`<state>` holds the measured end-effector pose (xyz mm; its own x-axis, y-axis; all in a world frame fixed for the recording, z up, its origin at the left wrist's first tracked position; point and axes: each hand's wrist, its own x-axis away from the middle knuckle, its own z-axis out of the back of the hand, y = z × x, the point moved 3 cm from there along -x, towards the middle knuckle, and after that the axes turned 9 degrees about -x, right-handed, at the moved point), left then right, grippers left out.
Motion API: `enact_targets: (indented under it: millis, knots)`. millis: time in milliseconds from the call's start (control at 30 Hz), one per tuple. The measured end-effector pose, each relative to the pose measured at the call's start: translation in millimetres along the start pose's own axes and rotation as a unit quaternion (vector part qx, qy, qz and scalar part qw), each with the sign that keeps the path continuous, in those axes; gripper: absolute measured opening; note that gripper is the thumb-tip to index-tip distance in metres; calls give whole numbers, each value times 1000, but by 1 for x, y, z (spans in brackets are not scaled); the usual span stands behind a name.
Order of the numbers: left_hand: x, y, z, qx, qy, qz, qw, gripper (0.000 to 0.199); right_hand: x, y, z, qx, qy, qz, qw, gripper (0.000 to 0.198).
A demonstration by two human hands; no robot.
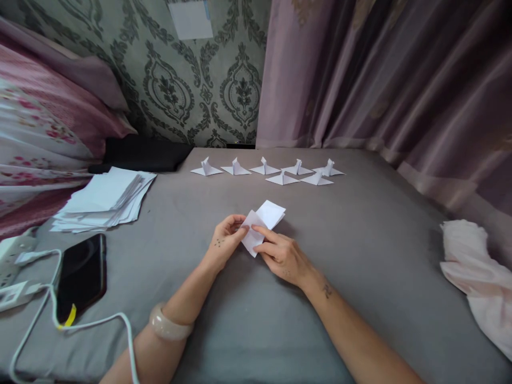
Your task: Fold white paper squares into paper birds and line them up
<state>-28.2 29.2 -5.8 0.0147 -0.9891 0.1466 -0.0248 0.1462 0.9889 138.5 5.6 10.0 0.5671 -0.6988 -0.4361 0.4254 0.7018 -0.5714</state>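
A folded sheet of white paper (271,214) is held above the grey cloth surface, in front of me. My left hand (229,234) pinches its left edge between thumb and fingers. On the near right side, my right hand (282,253) has its thumb and fingers on the lower flap, which is bent at an angle to the upper part. Farther back stand several folded paper figures (264,167) with pointed wings, in a row of several with two more in front. The fingertips behind the paper are hidden.
A stack of white paper (104,197) lies at the left, near a black folded item (140,153). Closer in are a phone (82,277), a white cable (94,322) and a power strip (16,256). Pale crumpled fabric (472,261) rests at the right edge. Curtains (304,69) hang behind.
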Motion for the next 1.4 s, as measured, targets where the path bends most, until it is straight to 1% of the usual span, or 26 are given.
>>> enact_targets:
  millis: [100, 167, 233, 300, 333, 367, 400, 467, 500, 567, 633, 667, 733, 800, 833, 867, 900, 967, 1000, 1067, 1200, 1267, 1333, 1400]
  knots:
    - [-2, -2, 3, -39, 42, -15, 998, 28, 1, 2, -1, 14, -6, 29, 999, 29]
    - [-2, 0, 7, -38, 89, -32, 995, 30, 1, 6, -2, 14, -1, 38, 999, 28]
    - [-3, 1, 13, -47, 146, -28, 988, 30, 2, 11, 0, 11, 9, 29, 999, 27]
    - [-3, 0, 21, -89, 204, -1, 975, 30, 2, 18, 1, 5, 17, 6, 1000, 28]
    - [-3, 0, 25, -119, 224, 12, 967, 32, 2, 21, 2, 3, 20, -10, 1000, 28]
    - [-3, -1, 27, -151, 231, 18, 961, 37, 3, 24, 3, 2, 22, -26, 999, 27]
    - [-3, -1, 29, -185, 228, 17, 956, 44, 3, 28, 4, 3, 23, -43, 999, 26]
    - [-1, 0, 30, -262, 197, 2, 945, 59, 4, 33, 5, 13, 22, -81, 996, 26]
    - [1, 1, 29, -310, 178, -5, 934, 63, 4, 35, 6, 20, 22, -98, 995, 26]
    - [5, 2, 25, -412, 144, -10, 900, 59, 4, 37, 8, 32, 20, -123, 992, 27]
    - [10, 4, 20, -504, 113, -18, 856, 45, 4, 37, 9, 43, 18, -137, 989, 28]
    - [12, 5, 18, -545, 103, -35, 832, 38, 3, 36, 9, 47, 17, -141, 989, 28]
    - [17, 9, 13, -612, 101, -103, 778, 28, 3, 35, 10, 53, 15, -147, 988, 29]
    - [20, 14, 7, -651, 106, -198, 725, 25, 3, 36, 10, 58, 15, -152, 987, 30]
    - [21, 14, 4, -658, 94, -244, 706, 24, 3, 37, 10, 61, 17, -154, 986, 30]
    - [22, 14, 1, -656, 69, -281, 697, 22, 4, 38, 10, 64, 18, -156, 985, 31]
    - [22, 13, -1, -648, 36, -307, 696, 20, 4, 39, 10, 67, 21, -157, 985, 31]
    - [21, 9, -5, -630, -31, -328, 704, 21, 5, 42, 11, 72, 29, -159, 984, 32]
    - [21, 7, -6, -625, -52, -327, 706, 25, 5, 43, 11, 73, 34, -160, 984, 31]
    - [20, 6, -8, -631, -64, -327, 701, 27, 5, 45, 11, 75, 40, -163, 983, 30]
    - [22, 8, -11, -661, -75, -350, 659, 25, 4, 39, 12, 96, 32, -171, 980, 31]
    - [22, 9, -12, -672, -85, -356, 644, 26, 4, 32, 13, 117, 17, -169, 979, 32]
    - [20, 9, -13, -671, -94, -358, 642, 26, 3, 25, 14, 137, -9, -162, 977, 32]
    - [18, 8, -12, -665, -102, -359, 647, 26, 4, 20, 15, 149, -31, -160, 975, 31]
